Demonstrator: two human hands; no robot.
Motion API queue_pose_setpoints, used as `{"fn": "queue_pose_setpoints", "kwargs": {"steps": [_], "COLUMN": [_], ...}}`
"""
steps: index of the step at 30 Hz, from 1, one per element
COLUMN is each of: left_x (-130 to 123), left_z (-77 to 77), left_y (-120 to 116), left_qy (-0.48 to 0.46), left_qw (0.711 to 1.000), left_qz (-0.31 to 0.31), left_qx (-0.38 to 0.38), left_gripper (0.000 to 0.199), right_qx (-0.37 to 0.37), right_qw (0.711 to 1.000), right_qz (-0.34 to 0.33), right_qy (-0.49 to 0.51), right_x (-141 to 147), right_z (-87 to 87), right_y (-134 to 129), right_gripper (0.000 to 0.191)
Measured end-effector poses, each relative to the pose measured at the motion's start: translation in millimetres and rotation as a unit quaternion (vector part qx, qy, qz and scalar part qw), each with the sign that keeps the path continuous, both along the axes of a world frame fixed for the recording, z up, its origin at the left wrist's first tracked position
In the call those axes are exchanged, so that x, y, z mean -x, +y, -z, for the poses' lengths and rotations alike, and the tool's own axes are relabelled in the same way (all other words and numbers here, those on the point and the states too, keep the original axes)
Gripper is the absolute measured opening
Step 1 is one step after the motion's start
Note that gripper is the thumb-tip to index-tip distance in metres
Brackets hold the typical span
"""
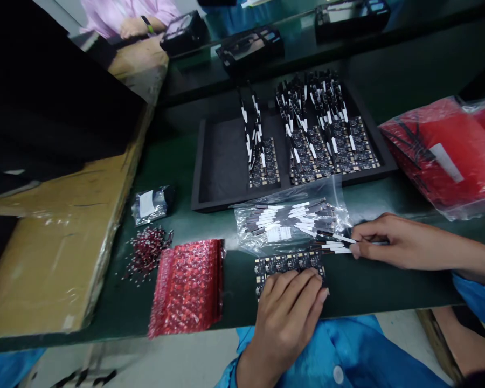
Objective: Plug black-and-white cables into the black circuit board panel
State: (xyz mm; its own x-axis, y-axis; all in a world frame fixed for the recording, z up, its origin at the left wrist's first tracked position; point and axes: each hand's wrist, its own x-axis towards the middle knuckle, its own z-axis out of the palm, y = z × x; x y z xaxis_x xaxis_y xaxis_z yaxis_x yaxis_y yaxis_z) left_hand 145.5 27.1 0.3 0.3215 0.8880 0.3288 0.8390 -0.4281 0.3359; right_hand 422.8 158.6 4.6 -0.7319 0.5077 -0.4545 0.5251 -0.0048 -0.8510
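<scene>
My left hand [289, 312] lies over a black circuit board panel [281, 264] at the table's front edge. Its fingers are bent and close together on the panel, covering its lower right part. My right hand [382, 240] pinches a thin dark cable with a white tag [341, 237] between thumb and fingers, just right of the panel. Below that cable, several more white-tagged cables [333, 247] lie by the fingertips and reach toward the panel's upper right corner. Behind the panel is a clear plastic bag [246, 242] with many similar cables in it.
A black tray [222, 202] holds panels with cables attached. Red bubble-wrap bags [189, 285], a heap of small red-and-white parts [147, 248] and a silvery packet [147, 206] lie left. At right are red plastic bags [456, 151]. Cardboard [60, 253] covers the left side; another person sits opposite.
</scene>
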Motion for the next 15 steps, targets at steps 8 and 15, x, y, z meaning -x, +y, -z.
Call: {"fn": "queue_pose_setpoints", "kwargs": {"steps": [8, 15], "left_x": [-5.7, -9.9], "left_z": [0.1, -3.4], "left_y": [0.9, 4.7], "left_qy": [0.052, 0.063], "left_qw": [0.998, 0.997], "left_qz": [0.027, 0.02], "left_qx": [-0.036, -0.038], "left_gripper": [0.015, 0.015], "right_qx": [0.042, 0.044], "right_qw": [0.999, 0.999], "right_qz": [0.002, 0.007], "right_qy": [-0.011, -0.026], "right_x": [-1.0, 4.9], "right_z": [2.0, -0.5], "right_y": [-6.3, -5.4], "right_gripper": [0.035, 0.034]}}
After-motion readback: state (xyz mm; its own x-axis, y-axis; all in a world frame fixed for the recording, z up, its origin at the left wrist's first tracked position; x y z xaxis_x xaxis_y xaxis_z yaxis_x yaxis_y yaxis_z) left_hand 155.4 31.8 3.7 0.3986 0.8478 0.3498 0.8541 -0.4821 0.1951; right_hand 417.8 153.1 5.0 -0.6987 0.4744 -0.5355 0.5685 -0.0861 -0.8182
